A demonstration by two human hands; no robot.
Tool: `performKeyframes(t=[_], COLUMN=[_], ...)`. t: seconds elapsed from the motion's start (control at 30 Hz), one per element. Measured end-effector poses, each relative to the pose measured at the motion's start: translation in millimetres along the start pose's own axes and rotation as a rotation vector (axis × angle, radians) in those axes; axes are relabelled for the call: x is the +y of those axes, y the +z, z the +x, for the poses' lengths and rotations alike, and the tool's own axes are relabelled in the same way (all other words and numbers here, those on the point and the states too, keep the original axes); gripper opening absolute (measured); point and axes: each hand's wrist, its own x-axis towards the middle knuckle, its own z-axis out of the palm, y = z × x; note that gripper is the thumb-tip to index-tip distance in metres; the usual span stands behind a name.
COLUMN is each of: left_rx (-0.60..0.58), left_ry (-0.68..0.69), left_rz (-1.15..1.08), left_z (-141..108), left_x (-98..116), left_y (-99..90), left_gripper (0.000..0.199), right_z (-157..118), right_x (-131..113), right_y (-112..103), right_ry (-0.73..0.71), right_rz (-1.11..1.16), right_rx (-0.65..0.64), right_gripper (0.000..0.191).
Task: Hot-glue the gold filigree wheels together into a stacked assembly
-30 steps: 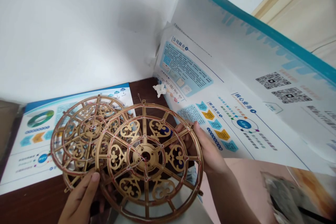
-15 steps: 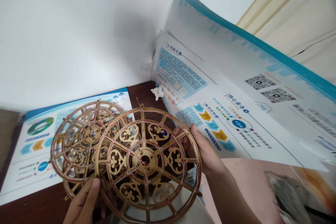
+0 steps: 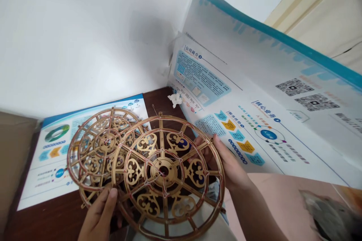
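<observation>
A round gold openwork frame [image 3: 164, 184] with reddish-brown edging and scroll ornaments faces me, slightly tilted. My left hand [image 3: 103, 211] pinches its left rim, thumb in front. On the upper right rim, my right hand [image 3: 223, 158] grips with the thumb at the edge and its fingers behind, seen partly through the openings. Thin pale threads or wires run over the frame. Behind it at the left, similar round frames [image 3: 97, 139] lie overlapping on a dark table and a printed sheet.
A printed sheet [image 3: 56, 120] covers part of the dark brown table [image 3: 48, 214]. Crumpled white tissue [image 3: 175, 99] sits near the back corner. A large printed board [image 3: 243, 79] stands along the right. A brown surface [image 3: 14, 147] is at the far left.
The whole view has shifted, so everything appears slightly farther right. Both hands keep the same hold on the frame.
</observation>
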Motion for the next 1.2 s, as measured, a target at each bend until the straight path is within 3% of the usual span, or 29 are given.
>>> performKeyframes(t=[0.23,0.43,0.83,1.03,1.2], left_rx=[0.146,0.003,-0.013,-0.193,-0.206], left_ry=[0.007,0.077,0.093,0.167,0.213], left_rz=[0.009,0.006,-0.088,-0.093,-0.151], left_z=[-2.3,-2.3,0.3,3.9,4.8], left_x=[11.9,2.5,9.7,-2.9,3.4], left_y=[6.0,3.9,0.6,-12.5,-9.8], left_gripper=[0.085,0.072,0.067,0.041,0.042], right_z=[2.6,4.5,10.5,13.4,15.2], right_x=[-2.1,-4.1,-5.4,-10.1,-10.8], right_y=[1.4,4.3,2.0,5.4,7.5], right_ry=[0.02,0.018,0.054,0.065,0.091], right_rz=[-0.014,-0.033,-0.056,-0.096,-0.046], right_rx=[0.029,0.094,0.057,0.087,0.096], right_gripper=[0.06,0.064,0.069,0.069,0.072])
